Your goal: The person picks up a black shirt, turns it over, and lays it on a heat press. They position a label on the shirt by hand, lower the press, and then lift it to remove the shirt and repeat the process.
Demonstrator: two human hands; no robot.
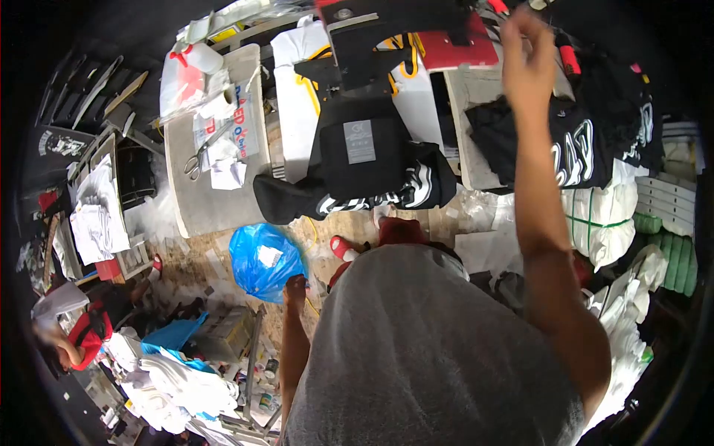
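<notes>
My right hand (pixel 528 59) is raised at the far right of the machine, slightly blurred, with curved fingers apart and nothing visible between them. Beneath that forearm, a black printed shirt (pixel 498 137) with white lettering lies on a grey board. My left hand (pixel 295 291) hangs low beside a blue plastic bag (pixel 264 256), its fingers curled in and nothing seen in them. In front of me a black garment (pixel 357 167) is draped over the machine's narrow board. A grey printed rectangle (pixel 361 141) sits on its upper face, and white lettering shows along its near edge.
Scissors (pixel 195 163), paper scraps and a white spray bottle (pixel 202 58) lie on the left board (pixel 212 201). A red plate (pixel 457 48) is at the back. A tied white bundle (pixel 599 223) stands right. Another person in red (pixel 93 334) is at lower left.
</notes>
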